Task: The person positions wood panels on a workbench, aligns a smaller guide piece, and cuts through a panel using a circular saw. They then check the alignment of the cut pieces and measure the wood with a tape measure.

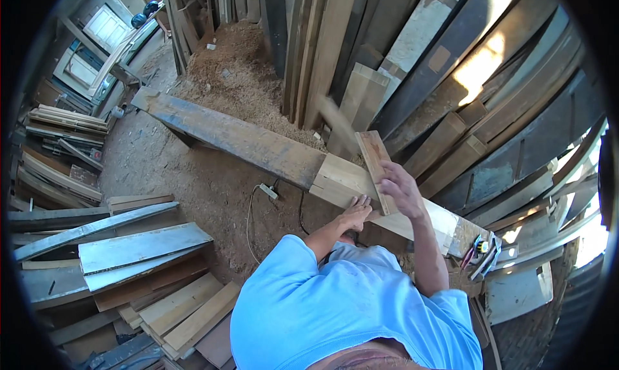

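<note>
A pale squared timber (342,180) lies along a long worn bench (245,141). Across it sits a short brown board (374,160), one end close to my hands. My left hand (358,210) rests on the timber's near edge beside that board, fingers laid out and thumb toward it. Just right of the board, my right hand (401,190) is raised with fingers apart and slightly bent, seemingly holding nothing. Beyond the board, a strip of wood (336,121) is smeared by motion; no hand is on it.
Pliers and other small tools (480,247) lie at the bench's right end. Tall planks (329,47) lean at the back and right. Stacked boards (142,247) fill the left. A white cable with a socket block (269,191) is on the floor, with sawdust (235,73) behind the bench.
</note>
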{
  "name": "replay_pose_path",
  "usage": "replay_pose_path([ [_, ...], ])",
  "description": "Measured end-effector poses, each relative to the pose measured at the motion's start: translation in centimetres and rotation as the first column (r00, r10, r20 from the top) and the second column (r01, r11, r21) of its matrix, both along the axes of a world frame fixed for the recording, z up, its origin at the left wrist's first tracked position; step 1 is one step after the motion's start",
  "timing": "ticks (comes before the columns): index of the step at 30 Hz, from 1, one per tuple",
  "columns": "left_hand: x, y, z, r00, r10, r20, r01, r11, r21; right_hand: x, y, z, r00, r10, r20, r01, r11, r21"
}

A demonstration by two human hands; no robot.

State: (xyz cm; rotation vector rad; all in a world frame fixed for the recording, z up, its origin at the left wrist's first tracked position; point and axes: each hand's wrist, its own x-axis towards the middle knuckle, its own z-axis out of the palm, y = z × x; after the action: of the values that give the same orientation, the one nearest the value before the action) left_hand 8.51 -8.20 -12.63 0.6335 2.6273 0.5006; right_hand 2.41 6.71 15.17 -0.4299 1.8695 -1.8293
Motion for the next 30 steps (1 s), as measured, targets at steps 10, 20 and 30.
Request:
replay_pose_path([
  [10, 0.1, -1.4, 0.8, 1.0, 0.02, -0.008, -0.019, 0.996, 0.082, -0.2, 7.0, -12.9, 0.966, 0.041, -0.255, 0.146, 0.728, 0.67],
  [20, -5.0, -8.2, 8.7, 0.901, 0.414, 0.128, -0.433, 0.861, 0.267, 6.1, 17.8, -24.4, 0.977, -0.14, -0.16, 0.202, 0.376, 0.904],
  [30, -0.7, -20.0, 10.5, 0.608, 0.756, -0.242, -0.708, 0.654, 0.265, 6.1, 17.9, -27.6, 0.994, -0.087, -0.061, 0.084, 0.298, 0.951],
])
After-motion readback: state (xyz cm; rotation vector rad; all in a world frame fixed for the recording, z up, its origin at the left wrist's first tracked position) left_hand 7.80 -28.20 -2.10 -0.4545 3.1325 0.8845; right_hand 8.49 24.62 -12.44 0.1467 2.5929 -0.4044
